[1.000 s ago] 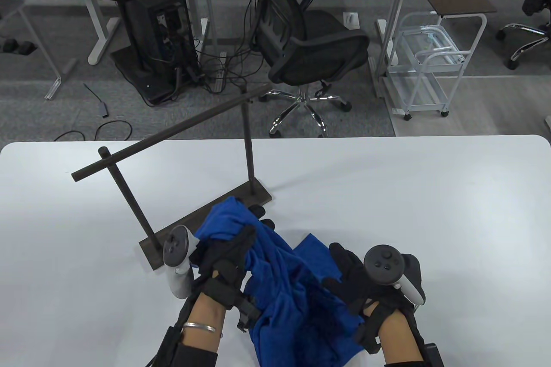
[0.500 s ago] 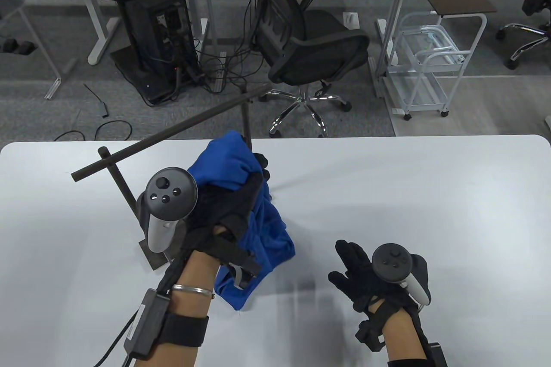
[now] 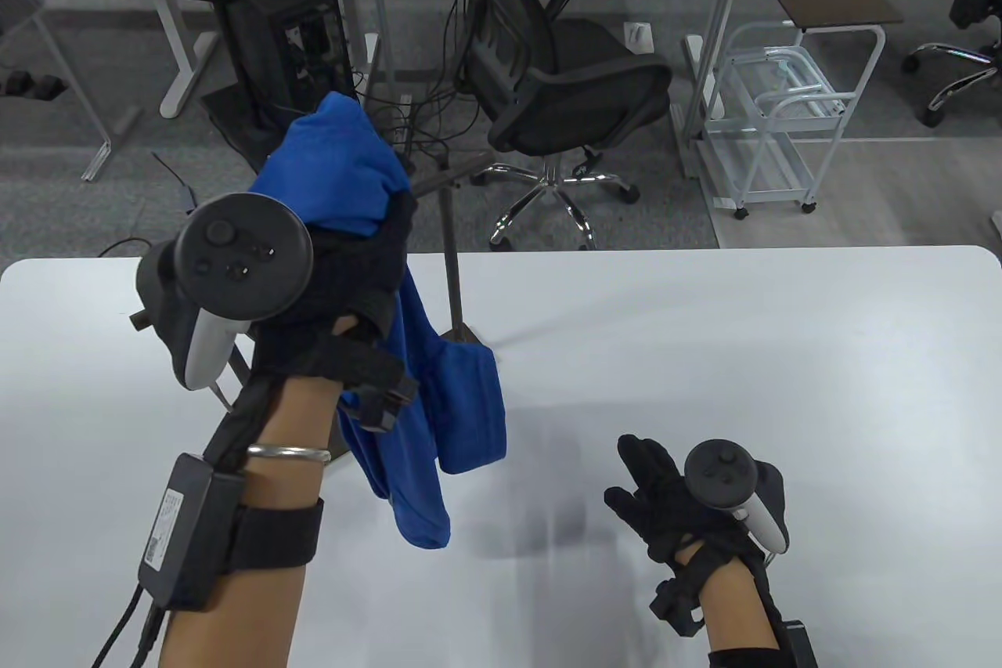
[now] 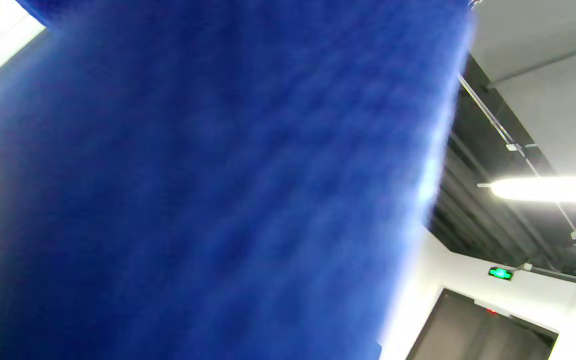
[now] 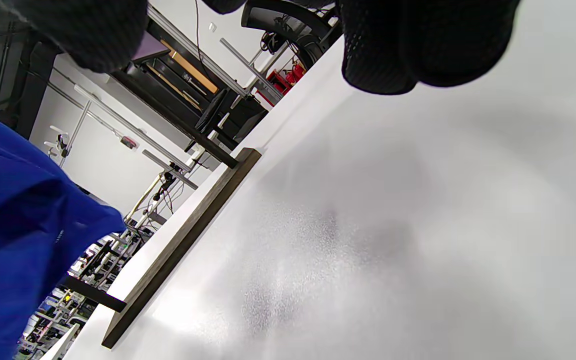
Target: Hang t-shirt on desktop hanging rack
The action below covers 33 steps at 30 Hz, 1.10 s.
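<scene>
My left hand (image 3: pixel 368 245) grips a blue t-shirt (image 3: pixel 438 402) bunched at its top and holds it high above the table, over the rack's crossbar. The cloth hangs down clear of the table in front of the dark rack (image 3: pixel 452 269), hiding much of its bar and base. The shirt fills the left wrist view (image 4: pixel 208 190). My right hand (image 3: pixel 654 484) is open and empty, fingers spread, low over the table at the front right. In the right wrist view the shirt (image 5: pixel 13 240) hangs at the left, with the rack's base (image 5: pixel 183 240) on the table.
The white table (image 3: pixel 744 355) stretches to the right of the rack. Behind its far edge stand a black office chair (image 3: pixel 564 88), a computer stand (image 3: pixel 266 65) and a white trolley (image 3: pixel 775 120) on the floor.
My left hand has lifted the shirt off the table and carried it up and to the far left, above the rack's bar. My right hand has let go and stays open near the front.
</scene>
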{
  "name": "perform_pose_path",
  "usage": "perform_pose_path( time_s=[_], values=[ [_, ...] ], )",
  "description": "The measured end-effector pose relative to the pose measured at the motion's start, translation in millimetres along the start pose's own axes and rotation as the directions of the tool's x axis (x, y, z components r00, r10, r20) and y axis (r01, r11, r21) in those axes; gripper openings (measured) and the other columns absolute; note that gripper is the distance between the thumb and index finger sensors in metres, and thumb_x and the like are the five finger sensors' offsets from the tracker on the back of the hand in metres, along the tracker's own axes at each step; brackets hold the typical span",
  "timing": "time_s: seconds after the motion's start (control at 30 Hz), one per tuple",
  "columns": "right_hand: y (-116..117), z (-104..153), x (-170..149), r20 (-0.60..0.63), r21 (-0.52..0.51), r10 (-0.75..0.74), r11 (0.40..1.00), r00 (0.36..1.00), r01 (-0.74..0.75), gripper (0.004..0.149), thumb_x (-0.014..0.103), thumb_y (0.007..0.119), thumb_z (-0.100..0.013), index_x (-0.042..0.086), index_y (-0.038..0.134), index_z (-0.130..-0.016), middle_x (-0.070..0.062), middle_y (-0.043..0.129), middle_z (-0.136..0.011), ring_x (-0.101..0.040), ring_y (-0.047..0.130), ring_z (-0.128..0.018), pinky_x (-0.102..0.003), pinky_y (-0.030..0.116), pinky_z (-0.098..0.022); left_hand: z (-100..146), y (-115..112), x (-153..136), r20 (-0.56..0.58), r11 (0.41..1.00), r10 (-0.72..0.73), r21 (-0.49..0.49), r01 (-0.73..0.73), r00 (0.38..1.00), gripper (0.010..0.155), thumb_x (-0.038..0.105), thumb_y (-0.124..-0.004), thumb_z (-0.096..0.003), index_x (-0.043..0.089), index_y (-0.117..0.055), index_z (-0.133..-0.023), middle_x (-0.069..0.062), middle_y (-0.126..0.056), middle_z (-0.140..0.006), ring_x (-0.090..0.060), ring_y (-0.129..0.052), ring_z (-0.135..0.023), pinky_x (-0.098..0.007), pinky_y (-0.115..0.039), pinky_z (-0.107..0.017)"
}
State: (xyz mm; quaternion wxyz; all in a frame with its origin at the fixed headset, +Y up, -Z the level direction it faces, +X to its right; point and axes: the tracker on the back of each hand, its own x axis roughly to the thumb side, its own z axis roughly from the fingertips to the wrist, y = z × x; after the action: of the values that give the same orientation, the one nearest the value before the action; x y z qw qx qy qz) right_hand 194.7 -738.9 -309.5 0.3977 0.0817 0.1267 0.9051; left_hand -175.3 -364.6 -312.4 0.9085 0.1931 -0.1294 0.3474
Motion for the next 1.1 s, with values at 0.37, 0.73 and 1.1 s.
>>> perform_pose_path(
  time_s=[0.37,0.73,1.1],
  values=[
    [-4.4,-3.2,3.6,0.011,-0.03,0.03,0.999,0.999,-0.029,0.075,0.05,0.074,-0.042,0.021,0.038,-0.101,-0.017,0.028,-0.104,-0.048,0.071,-0.071,-0.056,0.068,-0.045,-53.9,57.2,7.9,-0.078,0.995,0.009,0.101,-0.001,0.997,0.083,0.06,-0.045,-0.0629,0.022,0.014,-0.107,0.022,-0.037,-0.115,0.005,-0.072,-0.103,-0.028,-0.062,-0.088],
    [-4.5,-3.4,-7.2,-0.049,-0.024,0.029,0.999,0.998,-0.03,0.074,0.05,0.073,-0.042,0.021,0.038,-0.101,-0.017,0.031,-0.104,-0.049,0.072,-0.07,-0.056,0.069,-0.044,-103.5,30.8,-57.1,-0.23,0.916,-0.36,0.095,0.389,0.904,0.077,0.062,-0.048,-0.0515,0.054,0.01,-0.1,-0.01,-0.039,-0.12,-0.024,-0.102,-0.08,-0.027,-0.093,-0.05],
    [-2.8,2.0,-10.6,-0.095,0.005,0.05,0.999,0.994,-0.05,0.073,0.05,0.073,-0.042,0.021,0.04,-0.101,-0.018,0.035,-0.103,-0.049,0.073,-0.068,-0.055,0.07,-0.043,-126.6,-16.3,-118.1,-0.485,0.734,-0.647,-0.187,0.653,0.588,0.08,0.064,-0.059,-0.0448,0.028,-0.048,-0.115,-0.018,-0.089,-0.093,-0.023,-0.115,-0.042,-0.026,-0.094,-0.024]
  ],
)
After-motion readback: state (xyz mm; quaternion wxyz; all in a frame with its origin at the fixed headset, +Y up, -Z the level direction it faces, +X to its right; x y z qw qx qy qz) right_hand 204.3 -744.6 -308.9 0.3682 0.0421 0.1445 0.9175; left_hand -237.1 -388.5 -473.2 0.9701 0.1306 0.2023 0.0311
